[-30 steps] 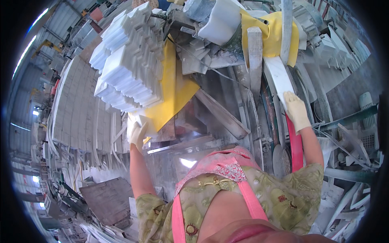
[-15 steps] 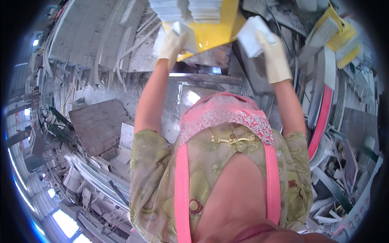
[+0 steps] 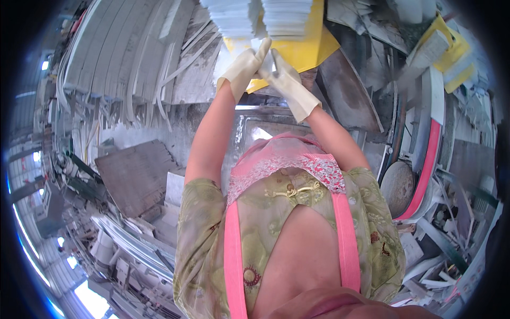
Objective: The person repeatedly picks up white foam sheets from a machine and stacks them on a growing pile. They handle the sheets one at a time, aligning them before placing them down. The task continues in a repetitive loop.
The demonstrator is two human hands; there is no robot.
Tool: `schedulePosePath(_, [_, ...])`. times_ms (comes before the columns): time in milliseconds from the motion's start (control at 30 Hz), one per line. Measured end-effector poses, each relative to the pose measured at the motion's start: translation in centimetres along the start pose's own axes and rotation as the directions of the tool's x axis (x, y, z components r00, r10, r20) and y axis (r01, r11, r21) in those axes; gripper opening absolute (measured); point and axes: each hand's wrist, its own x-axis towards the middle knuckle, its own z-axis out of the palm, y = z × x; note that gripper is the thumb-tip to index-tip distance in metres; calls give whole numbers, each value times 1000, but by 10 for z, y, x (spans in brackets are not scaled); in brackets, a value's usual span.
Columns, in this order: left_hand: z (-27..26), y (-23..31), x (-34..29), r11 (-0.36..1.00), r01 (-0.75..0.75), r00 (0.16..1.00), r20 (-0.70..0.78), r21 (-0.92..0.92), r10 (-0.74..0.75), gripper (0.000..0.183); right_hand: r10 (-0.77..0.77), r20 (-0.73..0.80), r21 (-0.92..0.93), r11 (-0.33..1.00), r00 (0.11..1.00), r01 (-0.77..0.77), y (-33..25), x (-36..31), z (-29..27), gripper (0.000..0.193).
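Both hands wear cream rubber gloves and meet in front of two stacks of thin white tiles, a left stack [image 3: 229,17] and a right stack [image 3: 287,18]. Between the palms, small white tiles [image 3: 269,64] are pressed together, mostly hidden by the gloves; how many cannot be made out. My left hand [image 3: 243,70] closes on their left side, thumb up. From the right, my right hand [image 3: 287,80] closes on the other side. Under the stacks and just beyond my fingers lies a yellow sheet [image 3: 316,45].
Long grey stone slabs [image 3: 111,48] lie side by side at the far left. A machine with a pink-red edge strip [image 3: 427,165] and a round grey disc [image 3: 397,189] stands at right. A brown board [image 3: 135,178] leans at left. Scrap pieces [image 3: 425,276] litter the lower right.
My hands were apart, each with a white piece. My right hand has swung left and my left hand slightly right, bringing the pieces together in front of the stacks.
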Motion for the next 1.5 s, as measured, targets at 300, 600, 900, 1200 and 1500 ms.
schedulePosePath(300, [44, 14, 2, 984, -19, 899, -427, 175, 93, 83, -449, 99, -522, 736, 888, 430, 32, -37, -109, 55])
schedulePosePath(600, [43, -13, 22, 998, 60, 919, -389, -25, -65, 85, -196, -613, -690, 605, 765, -397, 162, -143, -414, 42])
schedulePosePath(900, [35, -11, 13, 971, 164, 928, -306, -172, -211, 84, -26, -806, -552, 392, 591, -736, 238, -62, -544, 59])
schedulePosePath(1200, [53, 44, -29, 965, -11, 935, -346, -262, -84, 72, -134, -855, -513, 366, 501, -777, 259, -18, -544, 68])
schedulePosePath(1500, [51, 32, -27, 971, -15, 935, -347, -239, -71, 72, -9, -838, -504, 397, 546, -767, 233, -39, -544, 61])
